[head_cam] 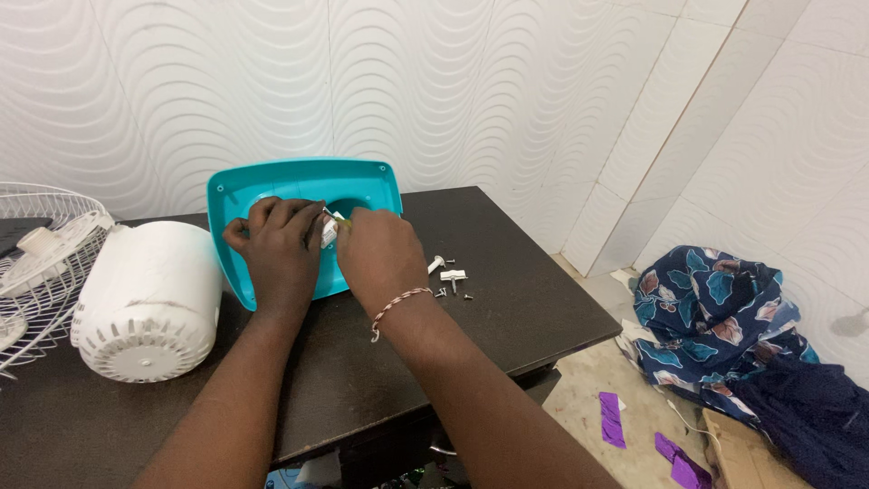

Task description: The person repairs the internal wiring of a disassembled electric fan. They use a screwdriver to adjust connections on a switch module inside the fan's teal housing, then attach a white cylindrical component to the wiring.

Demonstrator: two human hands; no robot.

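Note:
A teal plastic base cover stands tilted on the dark table, leaning toward the wall. My left hand grips a small white part against the cover's middle. My right hand, with a beaded bracelet on the wrist, holds a thin tool with a yellow-green handle at that same part. The tool's tip is hidden by my fingers.
A white motor housing lies on the table at the left, beside a white wire fan guard. Several loose screws and small white pieces lie right of my hands. Blue patterned cloth and purple scraps lie on the floor.

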